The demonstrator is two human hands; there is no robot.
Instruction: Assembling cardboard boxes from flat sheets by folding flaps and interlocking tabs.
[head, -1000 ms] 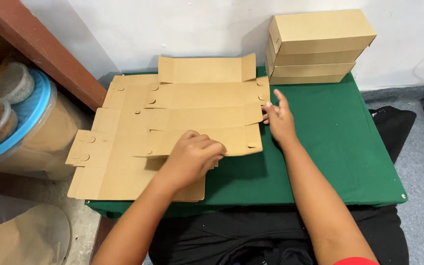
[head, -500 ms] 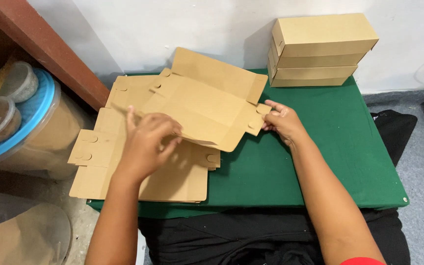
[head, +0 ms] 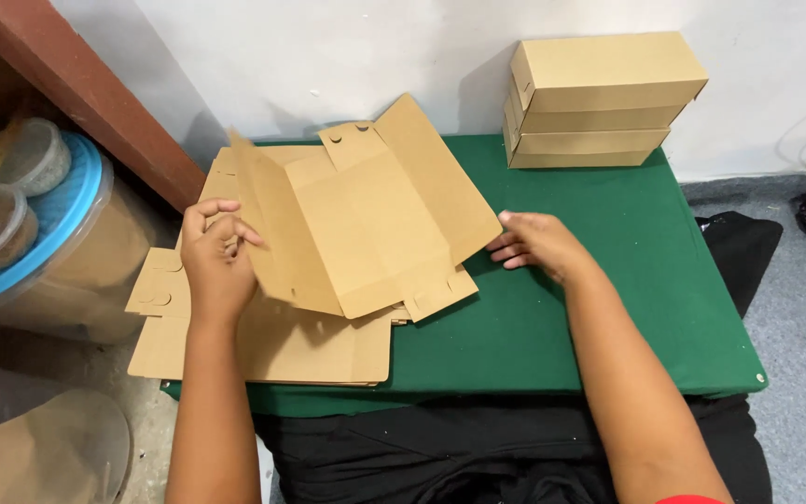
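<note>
Green felt-covered table (head: 608,280) carries a stack of flat brown cardboard blanks (head: 272,345) at its near left and three closed brown cardboard boxes (head: 599,98) at its far right. One half-folded brown cardboard blank (head: 366,219) stands tilted above the stack, long axis running near-left to far-right. Left hand (head: 216,261) grips its left flap, fingers curled around the edge. Right hand (head: 538,245), fingers spread flat, touches its right edge.

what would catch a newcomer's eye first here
A half-folded cardboard box blank is raised over the green table, held at its left edge by the left hand and touched at its right by the right hand. Three finished cardboard boxes are stacked by the wall.
</note>
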